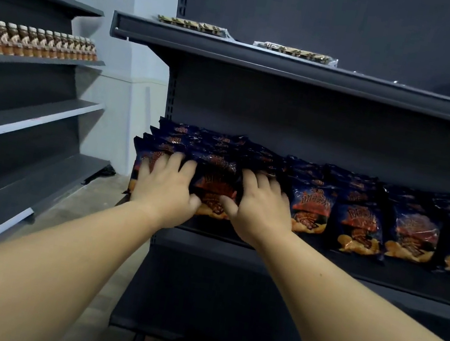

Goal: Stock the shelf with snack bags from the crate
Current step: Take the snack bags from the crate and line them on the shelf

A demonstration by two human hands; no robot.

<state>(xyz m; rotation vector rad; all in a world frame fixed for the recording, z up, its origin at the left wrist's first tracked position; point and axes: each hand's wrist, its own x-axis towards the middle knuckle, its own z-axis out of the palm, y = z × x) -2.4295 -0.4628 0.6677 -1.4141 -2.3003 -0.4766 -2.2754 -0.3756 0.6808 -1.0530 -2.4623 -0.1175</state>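
Both grips, left hand [166,182] and right hand [259,206], press flat on snack bags [215,186].

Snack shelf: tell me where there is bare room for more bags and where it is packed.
Bare: the front strip of the snack shelf below the right-hand bags. Packed: the left end, where the left hand and right hand press on stacked bags. The upper shelf has a gap between two flat packs.

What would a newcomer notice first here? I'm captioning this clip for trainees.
Both hands, left hand and right hand, press on dark blue snack bags at the left end of the middle shelf. More bags line up rightward; bottles fill a shelf far left.
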